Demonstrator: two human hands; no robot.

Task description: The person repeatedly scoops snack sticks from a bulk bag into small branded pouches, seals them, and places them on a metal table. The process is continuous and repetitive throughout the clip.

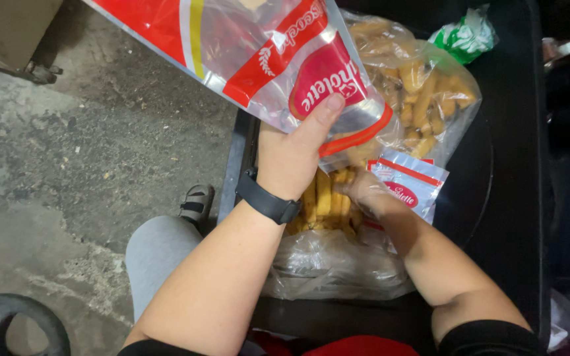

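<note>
Above the open clear bag of yellow sticks (328, 204), which is sitting in a black tub (509, 198) in front of the person's knees, the left hand (295, 155) is holding up a red-and-clear printed bag (258, 46), its thumb and fingers clamped on the bag's lower edge so the mouth is tilting down toward the sticks. Just right of that heap, the right hand (364, 192) is reaching in among the sticks; its fingers are looking curled together around a few of them, though motion blur is making the grip hard to confirm. By my judgement the filling step is under way: sticks are being gathered for the printed bag. The next move is calling for a firm handful lifted clear and the raised bag's mouth kept open and steady. Touching the heap's right side, a smaller printed packet (407, 188) is lying flat. Behind the heap, a knotted clear bag of sticks (430, 99) is resting beside a green-and-white wrapper (466, 36). Left of the tub, rough concrete floor (67, 151) is showing.
</note>
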